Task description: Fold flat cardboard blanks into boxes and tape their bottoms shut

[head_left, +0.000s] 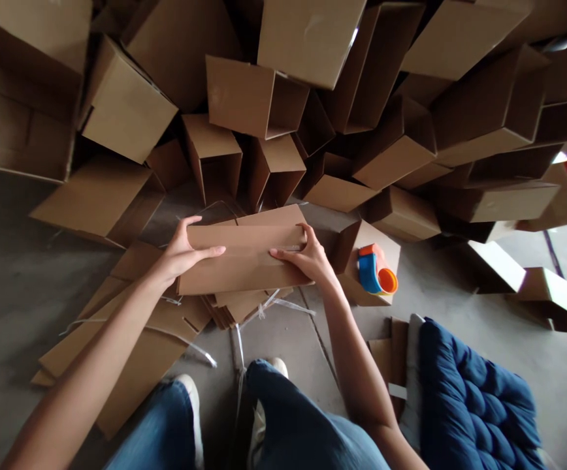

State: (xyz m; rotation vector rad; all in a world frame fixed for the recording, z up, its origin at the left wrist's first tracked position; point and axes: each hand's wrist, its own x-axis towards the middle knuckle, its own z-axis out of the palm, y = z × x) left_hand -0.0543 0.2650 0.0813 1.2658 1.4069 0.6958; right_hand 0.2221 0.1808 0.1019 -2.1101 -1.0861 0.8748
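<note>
Between my two hands is a folded cardboard box (244, 264), held up over a stack of flat cardboard (229, 310) on the floor. My left hand (188, 251) grips its left end, with the thumb lying along the near face. At the right end my right hand (307, 254) holds it the same way, thumb on the face and fingers over the top edge. Loose white strapping (264, 307) trails across the flat cardboard beneath. To the right, a blue and orange tape dispenser (375, 271) rests on a small box (355, 261).
Many formed, open cardboard boxes (239, 98) are heaped ahead of me from left to right. Flattened cardboard sheets (131, 365) lie by my left foot. A blue tufted cushion (474, 398) is at the lower right. Strapping (238, 352) lies between my feet.
</note>
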